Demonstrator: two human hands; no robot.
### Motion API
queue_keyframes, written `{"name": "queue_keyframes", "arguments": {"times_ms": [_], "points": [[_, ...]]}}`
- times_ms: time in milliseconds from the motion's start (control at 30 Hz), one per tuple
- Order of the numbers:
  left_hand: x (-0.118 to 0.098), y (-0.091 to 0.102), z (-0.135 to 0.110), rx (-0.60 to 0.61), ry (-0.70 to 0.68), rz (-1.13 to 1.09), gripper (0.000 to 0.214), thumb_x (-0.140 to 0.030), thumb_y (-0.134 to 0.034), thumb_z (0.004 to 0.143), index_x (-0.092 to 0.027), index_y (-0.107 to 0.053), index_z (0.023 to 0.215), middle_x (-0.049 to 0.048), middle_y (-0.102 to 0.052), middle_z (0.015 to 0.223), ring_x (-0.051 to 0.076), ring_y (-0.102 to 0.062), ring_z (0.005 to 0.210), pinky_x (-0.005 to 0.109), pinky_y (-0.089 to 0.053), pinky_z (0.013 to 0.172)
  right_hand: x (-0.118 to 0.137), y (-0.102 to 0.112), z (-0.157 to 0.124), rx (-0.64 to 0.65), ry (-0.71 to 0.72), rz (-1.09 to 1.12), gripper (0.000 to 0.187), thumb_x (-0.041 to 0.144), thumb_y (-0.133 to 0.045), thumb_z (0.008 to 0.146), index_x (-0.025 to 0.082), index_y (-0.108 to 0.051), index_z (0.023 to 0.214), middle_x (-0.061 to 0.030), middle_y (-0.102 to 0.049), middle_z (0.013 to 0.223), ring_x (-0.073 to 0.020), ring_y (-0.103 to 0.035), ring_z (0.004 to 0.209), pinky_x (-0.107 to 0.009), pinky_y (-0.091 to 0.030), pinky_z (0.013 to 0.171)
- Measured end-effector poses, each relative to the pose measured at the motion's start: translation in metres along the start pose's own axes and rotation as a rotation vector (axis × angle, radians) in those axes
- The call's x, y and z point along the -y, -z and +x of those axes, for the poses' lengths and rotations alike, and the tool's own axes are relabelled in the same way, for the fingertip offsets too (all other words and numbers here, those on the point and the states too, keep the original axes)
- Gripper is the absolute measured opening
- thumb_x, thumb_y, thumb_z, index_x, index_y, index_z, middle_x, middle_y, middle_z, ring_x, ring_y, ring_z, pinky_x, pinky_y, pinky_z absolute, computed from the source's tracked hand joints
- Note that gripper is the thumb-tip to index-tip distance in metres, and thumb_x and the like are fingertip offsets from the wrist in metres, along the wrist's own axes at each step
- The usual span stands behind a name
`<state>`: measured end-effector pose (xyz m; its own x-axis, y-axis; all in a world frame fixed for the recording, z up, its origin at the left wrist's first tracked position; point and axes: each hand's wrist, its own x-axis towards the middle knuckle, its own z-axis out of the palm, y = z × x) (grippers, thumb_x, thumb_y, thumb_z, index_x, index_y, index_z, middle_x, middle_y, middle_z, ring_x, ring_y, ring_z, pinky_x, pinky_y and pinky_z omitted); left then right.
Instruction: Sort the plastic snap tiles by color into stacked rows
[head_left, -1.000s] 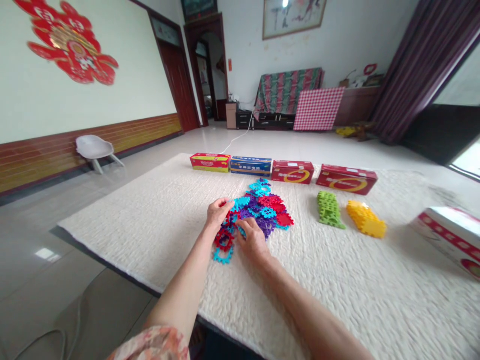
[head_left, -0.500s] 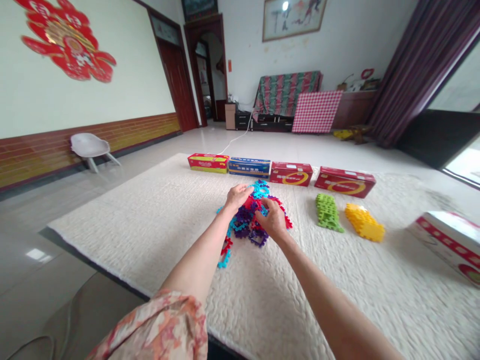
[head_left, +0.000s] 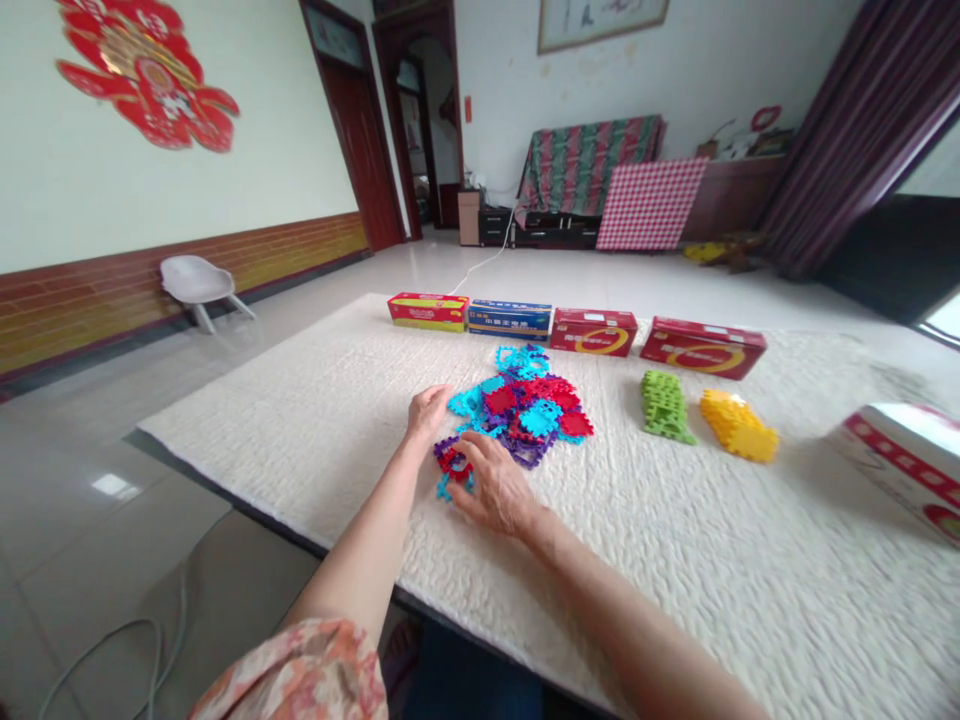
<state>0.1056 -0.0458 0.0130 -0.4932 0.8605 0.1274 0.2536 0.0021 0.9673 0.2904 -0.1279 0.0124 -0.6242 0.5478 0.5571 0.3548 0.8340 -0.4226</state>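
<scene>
Pieces (head_left: 541, 416) heaped inward from near edge of bench (head_left: 262, 420), just right of loosely unfolded left grip (head_left: 427, 412), partly hidden by spread right grip (head_left: 496, 485).

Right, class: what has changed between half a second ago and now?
The left hand moved from the far part of the pile to its left edge; the right hand came left and nearer, over the near-left pieces. Whether either grip holds one is unclear. The green stack, yellow stack and row of boxes stayed put.
</scene>
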Motion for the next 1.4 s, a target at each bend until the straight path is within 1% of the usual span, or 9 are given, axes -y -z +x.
{"name": "queue_keyframes", "arguments": {"times_ms": [100,267,433,667,867,967,1167,1300,1400], "points": [[0.011,0.011,-0.012,0.028,-0.001,0.131,0.037,-0.039,-0.055,0.082,-0.014,-0.073,0.103,0.0065,-0.075,0.098,0.02,-0.068,0.094,0.026,-0.051,0.082,0.008,-0.008,0.002,0.072,-0.087,-0.045,0.06,0.036,-0.072,0.072,0.017,-0.053,0.125,-0.0167,-0.052,0.132,-0.0305,-0.051,0.118,-0.048,-0.044,0.099],[0.003,0.01,-0.036,0.062,-0.17,0.545,0.03,-0.026,-0.049,0.088,-0.02,-0.074,0.102,0.0053,-0.075,0.105,0.019,-0.067,0.102,0.027,-0.048,0.093,0.009,-0.012,0.002,0.097,-0.159,-0.046,0.041,0.019,-0.065,0.074,0.017,-0.061,0.115,-0.0136,-0.06,0.12,-0.0264,-0.057,0.108,-0.041,-0.047,0.095],[-0.003,0.002,-0.049,0.095,-0.262,0.677,0.029,-0.02,-0.049,0.087,-0.021,-0.075,0.101,0.0067,-0.075,0.104,0.019,-0.068,0.101,0.028,-0.049,0.093,0.002,-0.015,0.001,0.038,-0.097,0.022,0.034,0.014,-0.064,0.075,0.016,-0.064,0.109,-0.0127,-0.062,0.118,-0.025,-0.058,0.107,-0.039,-0.048,0.094],[-0.006,-0.003,-0.045,-0.007,-0.159,0.415,0.027,-0.026,-0.052,0.085,-0.02,-0.075,0.098,0.0049,-0.076,0.098,0.019,-0.07,0.092,0.028,-0.052,0.085,-0.012,-0.019,-0.002,-0.128,-0.043,0.096,0.028,0.007,-0.06,0.076,0.019,-0.067,0.1,-0.009,-0.065,0.109,-0.0215,-0.06,0.101,-0.035,-0.051,0.089],[-0.019,-0.037,-0.024,0.046,-0.185,0.211,0.029,-0.028,-0.052,0.081,-0.018,-0.074,0.097,0.0047,-0.076,0.086,0.016,-0.07,0.077,0.024,-0.053,0.071,-0.029,-0.003,0.006,-0.306,-0.103,0.087,0.02,0.01,-0.056,0.082,0.02,-0.067,0.096,-0.0078,-0.067,0.101,-0.0193,-0.062,0.095,-0.031,-0.052,0.085],[-0.027,-0.051,-0.01,0.012,-0.202,0.197,0.03,-0.028,-0.051,0.08,-0.018,-0.074,0.096,0.0047,-0.076,0.085,0.017,-0.07,0.078,0.024,-0.052,0.072,-0.035,0.004,0.01,-0.379,-0.171,0.066,0.014,0.014,-0.058,0.085,0.02,-0.067,0.093,-0.0065,-0.068,0.095,-0.0184,-0.063,0.09,-0.029,-0.051,0.082],[-0.03,-0.056,0.008,-0.15,-0.172,0.106,0.031,-0.028,-0.05,0.079,-0.016,-0.073,0.095,0.0065,-0.076,0.087,0.018,-0.07,0.081,0.024,-0.053,0.071,-0.036,0.009,0.01,-0.395,-0.283,-0.018,0.012,0.018,-0.057,0.088,0.021,-0.068,0.092,-0.005,-0.069,0.089,-0.0173,-0.064,0.083,-0.026,-0.049,0.076],[-0.028,-0.055,0.007,-0.18,-0.138,0.012,0.033,-0.026,-0.047,0.078,-0.015,-0.072,0.098,0.006,-0.075,0.082,0.017,-0.07,0.072,0.024,-0.053,0.067,-0.038,0.011,0.009,-0.386,-0.307,-0.053,0.013,0.019,-0.056,0.089,0.022,-0.068,0.092,-0.005,-0.069,0.089,-0.0169,-0.064,0.083,-0.025,-0.049,0.075],[-0.025,-0.056,0.002,-0.199,-0.142,0.036,0.033,-0.026,-0.046,0.079,-0.015,-0.072,0.097,0.0051,-0.075,0.08,0.016,-0.07,0.071,0.023,-0.053,0.069,-0.043,0.012,0.008,-0.411,-0.302,-0.044,0.016,0.019,-0.054,0.09,0.021,-0.069,0.095,-0.0055,-0.069,0.09,-0.017,-0.064,0.082,-0.025,-0.05,0.074]]}}
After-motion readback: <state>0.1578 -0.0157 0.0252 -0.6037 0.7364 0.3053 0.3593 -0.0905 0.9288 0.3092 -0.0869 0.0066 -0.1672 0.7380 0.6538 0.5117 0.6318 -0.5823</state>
